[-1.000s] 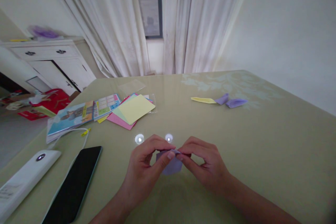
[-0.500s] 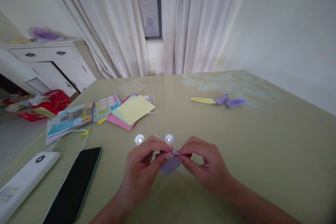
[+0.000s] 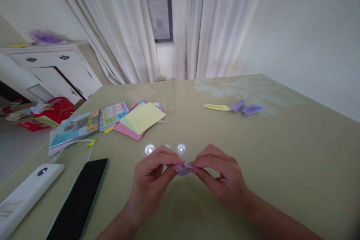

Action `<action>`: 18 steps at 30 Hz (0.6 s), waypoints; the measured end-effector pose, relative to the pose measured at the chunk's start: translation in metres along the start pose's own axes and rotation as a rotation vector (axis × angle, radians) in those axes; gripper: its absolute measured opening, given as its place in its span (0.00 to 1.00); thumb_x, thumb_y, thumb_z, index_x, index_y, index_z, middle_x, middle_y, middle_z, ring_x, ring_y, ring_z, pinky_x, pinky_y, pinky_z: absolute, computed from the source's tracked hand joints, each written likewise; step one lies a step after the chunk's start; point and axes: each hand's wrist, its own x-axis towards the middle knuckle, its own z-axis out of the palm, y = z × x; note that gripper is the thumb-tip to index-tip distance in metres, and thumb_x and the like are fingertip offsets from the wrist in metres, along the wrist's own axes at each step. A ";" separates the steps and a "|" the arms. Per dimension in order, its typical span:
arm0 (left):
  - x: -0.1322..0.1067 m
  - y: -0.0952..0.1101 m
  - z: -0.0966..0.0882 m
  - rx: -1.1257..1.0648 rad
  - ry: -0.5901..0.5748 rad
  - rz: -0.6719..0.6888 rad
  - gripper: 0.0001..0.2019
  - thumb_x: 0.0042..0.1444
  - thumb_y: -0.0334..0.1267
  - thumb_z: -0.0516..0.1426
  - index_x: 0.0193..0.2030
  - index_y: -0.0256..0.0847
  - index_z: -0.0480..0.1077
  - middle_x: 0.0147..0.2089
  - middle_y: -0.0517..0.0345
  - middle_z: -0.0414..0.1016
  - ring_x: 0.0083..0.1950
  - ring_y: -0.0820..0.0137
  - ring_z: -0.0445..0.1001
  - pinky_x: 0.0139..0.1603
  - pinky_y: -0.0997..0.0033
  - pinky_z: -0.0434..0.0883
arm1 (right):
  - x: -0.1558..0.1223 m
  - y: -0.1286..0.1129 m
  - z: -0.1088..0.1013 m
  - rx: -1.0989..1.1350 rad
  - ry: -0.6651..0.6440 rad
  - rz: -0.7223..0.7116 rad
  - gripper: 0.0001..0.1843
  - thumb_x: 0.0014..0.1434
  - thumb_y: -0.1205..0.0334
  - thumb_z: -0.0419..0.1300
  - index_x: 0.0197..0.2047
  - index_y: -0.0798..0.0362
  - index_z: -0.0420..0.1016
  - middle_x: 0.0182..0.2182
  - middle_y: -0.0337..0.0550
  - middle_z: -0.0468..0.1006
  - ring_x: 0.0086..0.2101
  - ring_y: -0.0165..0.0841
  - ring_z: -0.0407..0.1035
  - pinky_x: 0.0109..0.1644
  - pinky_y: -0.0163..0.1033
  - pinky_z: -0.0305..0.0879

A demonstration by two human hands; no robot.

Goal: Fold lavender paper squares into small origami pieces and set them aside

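My left hand and my right hand meet just above the table, near its front edge. Between their fingertips both pinch a small folded purple paper. Most of that paper is hidden by my fingers; only a thin edge and a small flap show. A stack of coloured paper sheets, with a yellow sheet on top, lies farther back on the left. Three folded pieces lie at the back right: a yellow folded strip and two purple folded pieces.
A black phone and a white power bank with a white cable lie at the front left of the glossy green table. Printed booklets lie beside the paper stack. A white cabinet and curtains stand behind.
The purple paper has been folded flatter: the flap that hung below my fingers a second ago is now almost hidden. Both hands stay in place, pinching it.
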 end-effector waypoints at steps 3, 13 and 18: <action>-0.001 -0.001 -0.001 0.044 -0.025 0.024 0.08 0.62 0.29 0.69 0.46 0.46 0.84 0.40 0.56 0.82 0.41 0.69 0.80 0.41 0.74 0.77 | 0.001 -0.002 0.000 -0.019 -0.004 -0.013 0.08 0.66 0.72 0.68 0.44 0.50 0.84 0.33 0.43 0.84 0.34 0.35 0.76 0.39 0.40 0.73; -0.004 -0.001 0.001 0.049 -0.083 0.059 0.12 0.63 0.25 0.67 0.45 0.49 0.85 0.39 0.57 0.82 0.38 0.70 0.80 0.38 0.74 0.76 | 0.001 -0.003 0.001 0.000 -0.001 -0.068 0.08 0.68 0.72 0.66 0.45 0.50 0.84 0.34 0.43 0.85 0.33 0.35 0.76 0.40 0.42 0.72; -0.003 -0.001 0.000 0.005 -0.043 0.013 0.08 0.62 0.28 0.69 0.43 0.47 0.85 0.39 0.55 0.83 0.40 0.68 0.80 0.38 0.73 0.77 | -0.001 -0.001 0.001 -0.005 0.001 -0.027 0.08 0.68 0.71 0.67 0.46 0.49 0.84 0.34 0.44 0.84 0.35 0.37 0.76 0.41 0.42 0.72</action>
